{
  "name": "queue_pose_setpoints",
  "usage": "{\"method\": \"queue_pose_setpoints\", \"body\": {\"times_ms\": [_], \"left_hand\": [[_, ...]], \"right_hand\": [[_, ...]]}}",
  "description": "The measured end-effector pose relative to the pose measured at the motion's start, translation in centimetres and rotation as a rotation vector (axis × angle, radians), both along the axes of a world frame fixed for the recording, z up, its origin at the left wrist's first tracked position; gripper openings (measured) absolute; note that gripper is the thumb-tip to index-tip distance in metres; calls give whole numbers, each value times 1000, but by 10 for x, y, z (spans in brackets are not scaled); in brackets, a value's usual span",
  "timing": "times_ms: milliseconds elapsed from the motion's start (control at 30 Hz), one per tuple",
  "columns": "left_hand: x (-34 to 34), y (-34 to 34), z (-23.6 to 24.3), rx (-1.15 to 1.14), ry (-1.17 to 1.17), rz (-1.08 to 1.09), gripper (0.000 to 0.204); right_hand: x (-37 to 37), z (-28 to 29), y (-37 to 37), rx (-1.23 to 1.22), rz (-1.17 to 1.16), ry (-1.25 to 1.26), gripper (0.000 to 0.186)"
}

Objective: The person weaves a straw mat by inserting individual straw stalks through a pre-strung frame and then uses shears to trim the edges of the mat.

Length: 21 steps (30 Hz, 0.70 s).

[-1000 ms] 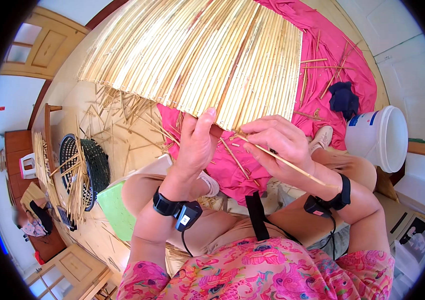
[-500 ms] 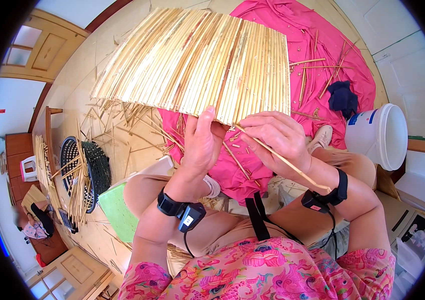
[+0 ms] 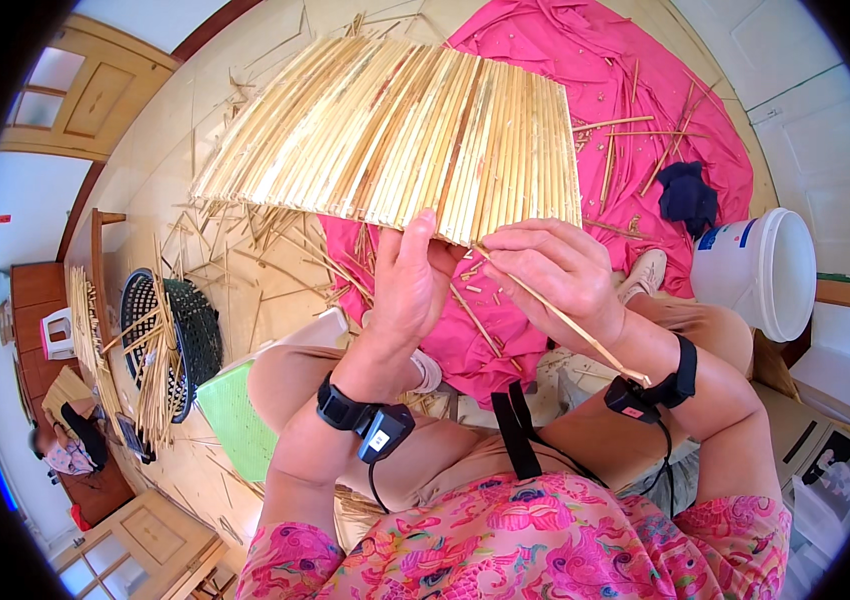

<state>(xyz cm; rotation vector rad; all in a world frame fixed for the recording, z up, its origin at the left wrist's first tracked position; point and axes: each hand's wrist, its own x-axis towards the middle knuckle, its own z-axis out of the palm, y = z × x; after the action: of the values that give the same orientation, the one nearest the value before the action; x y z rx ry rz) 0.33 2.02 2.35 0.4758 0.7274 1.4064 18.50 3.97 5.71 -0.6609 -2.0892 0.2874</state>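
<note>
A panel of straw-coloured reeds [image 3: 395, 135], laid side by side, is held up in front of me. My left hand [image 3: 410, 275] grips its near edge, thumb on top and the other fingers underneath, mostly hidden. Close by on the right, my right hand [image 3: 555, 270] pinches a thin reed [image 3: 585, 335]. One end of that reed meets the panel's near edge by my fingertips; its other end slants back over my right wrist. Whether its tip is inside the panel or only against it, I cannot tell.
A pink cloth [image 3: 660, 90] strewn with cut reed bits covers the floor ahead. On the right are a dark cloth [image 3: 687, 198] and a white bucket [image 3: 750, 275]. A dark basket [image 3: 195, 335] with reeds and a green board [image 3: 237, 420] lie left. A seated person [image 3: 75, 445] is far left.
The panel's far edge has dipped toward me and its left side has shifted slightly right. Both hands keep their grip; the thin reed's free end has moved slightly.
</note>
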Motion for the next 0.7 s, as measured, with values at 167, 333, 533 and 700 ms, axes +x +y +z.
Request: {"method": "queue_pose_setpoints", "body": {"times_ms": [167, 333, 533, 700], "left_hand": [[2, -2, 0, -33, 53, -9, 31], [6, -4, 6, -61, 48, 33, 30], [-1, -2, -4, -33, 31, 14, 30], [1, -3, 1, -39, 36, 51, 30]], "right_hand": [[0, -2, 1, -39, -11, 23, 17], [-1, -1, -3, -227, -39, 96, 16], [-2, -1, 0, -184, 32, 97, 16], [-3, -2, 1, -151, 49, 62, 16]]}}
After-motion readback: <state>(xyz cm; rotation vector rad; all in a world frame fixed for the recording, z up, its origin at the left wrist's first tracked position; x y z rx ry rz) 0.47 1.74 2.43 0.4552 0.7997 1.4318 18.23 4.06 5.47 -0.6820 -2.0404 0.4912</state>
